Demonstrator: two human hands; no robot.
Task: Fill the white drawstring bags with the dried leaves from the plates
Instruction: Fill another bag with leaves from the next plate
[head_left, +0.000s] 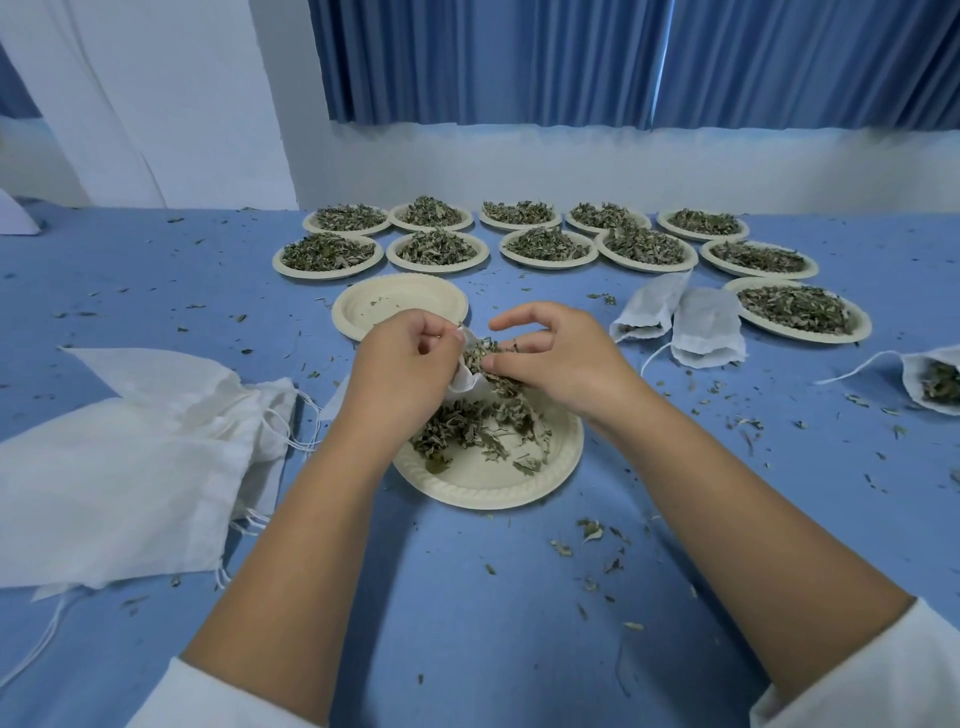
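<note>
My left hand (400, 358) grips the rim of a small white drawstring bag (466, 379), holding its mouth open above a cream plate (483, 480) with dried leaves (467, 426) on it. My right hand (550, 358) pinches a clump of leaves at the bag's mouth. Most of the bag is hidden behind my hands.
An empty plate (400, 304) lies just beyond my hands. Several leaf-filled plates (436, 249) sit in rows at the back. Filled bags (691, 325) lie to the right, another at the right edge (935, 379). A pile of empty bags (130, 452) lies at left. Leaf crumbs litter the blue cloth.
</note>
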